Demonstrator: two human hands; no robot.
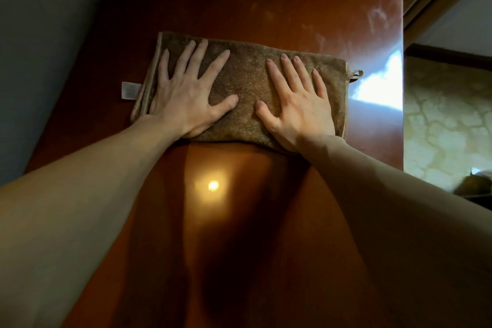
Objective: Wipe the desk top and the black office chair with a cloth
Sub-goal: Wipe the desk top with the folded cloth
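Left hand (186, 98) and right hand (298, 104), fingers spread flat, grasping nothing, press the cloth (247, 80) on the desk (266, 2); push evenly toward the smudged far side.

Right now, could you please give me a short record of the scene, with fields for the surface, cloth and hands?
surface: desk top, glossy reddish-brown, smeared at far right
cloth: brown, folded, flat on the desk top; white label at left end, loop at right end
left hand: flat, fingers spread, presses cloth's left half
right hand: flat, fingers spread, presses cloth's right half
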